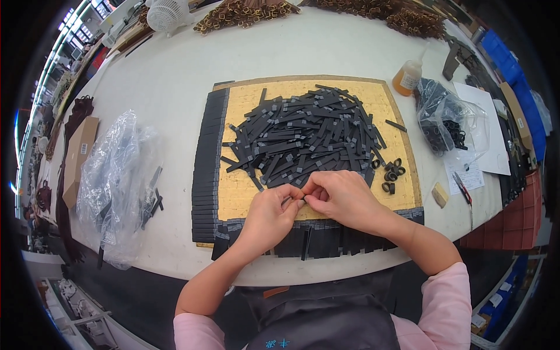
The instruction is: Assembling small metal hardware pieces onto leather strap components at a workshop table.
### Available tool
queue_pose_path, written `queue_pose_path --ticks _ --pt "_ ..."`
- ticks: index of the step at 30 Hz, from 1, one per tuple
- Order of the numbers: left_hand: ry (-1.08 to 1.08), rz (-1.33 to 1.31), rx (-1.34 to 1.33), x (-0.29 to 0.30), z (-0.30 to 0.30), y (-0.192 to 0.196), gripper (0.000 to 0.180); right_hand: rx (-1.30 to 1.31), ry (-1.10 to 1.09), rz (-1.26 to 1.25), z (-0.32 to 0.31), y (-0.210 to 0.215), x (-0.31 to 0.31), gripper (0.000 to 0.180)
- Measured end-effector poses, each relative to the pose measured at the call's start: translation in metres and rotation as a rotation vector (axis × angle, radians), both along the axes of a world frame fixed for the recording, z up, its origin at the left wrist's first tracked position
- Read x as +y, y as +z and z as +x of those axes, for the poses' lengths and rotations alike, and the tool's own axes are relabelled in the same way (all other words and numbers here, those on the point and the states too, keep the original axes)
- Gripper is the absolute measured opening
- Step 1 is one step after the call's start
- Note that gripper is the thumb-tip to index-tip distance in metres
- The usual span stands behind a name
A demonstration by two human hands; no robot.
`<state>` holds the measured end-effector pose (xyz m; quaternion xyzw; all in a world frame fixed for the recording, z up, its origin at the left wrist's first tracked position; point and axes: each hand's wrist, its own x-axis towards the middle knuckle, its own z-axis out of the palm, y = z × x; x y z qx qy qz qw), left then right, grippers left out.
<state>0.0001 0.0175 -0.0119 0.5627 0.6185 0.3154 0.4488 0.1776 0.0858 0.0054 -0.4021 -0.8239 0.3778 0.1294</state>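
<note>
My left hand (273,211) and my right hand (349,201) meet fingertip to fingertip over the near part of a yellow board (245,99). Both are closed in a pinch on a small black strip, mostly hidden by the fingers. Just beyond them lies a loose heap of short black strips (303,137), many with a grey end. Several small black loops (392,172) sit right of the heap. More strips stand side by side in a row along the board's left edge (205,169), and another row (326,239) lines its front edge, below my hands.
A clear plastic bag (114,186) and a cardboard box (79,160) lie at the left. On the right are a bottle of amber liquid (407,77), a bag of black pieces (449,119), scissors (462,188) and a tan block (440,195). Bundled brown straps (245,16) line the far edge.
</note>
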Motion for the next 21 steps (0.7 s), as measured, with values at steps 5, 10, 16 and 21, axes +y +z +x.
queue_pose_path --ticks 5,10,16,21 --pt "0.012 -0.032 -0.005 0.000 -0.001 0.002 0.009 0.008 0.050 0.176 0.005 -0.008 -0.007 0.013" --pt "0.060 0.004 -0.380 0.003 -0.011 -0.002 0.011 0.106 0.037 0.443 0.008 0.002 -0.010 0.022" --pt "0.046 0.108 -0.451 -0.008 -0.018 0.013 0.016 0.313 -0.017 0.180 0.008 0.025 -0.022 0.029" --pt "0.054 0.120 -0.465 -0.014 -0.013 0.024 0.012 0.425 -0.047 0.061 0.006 0.026 -0.027 0.026"
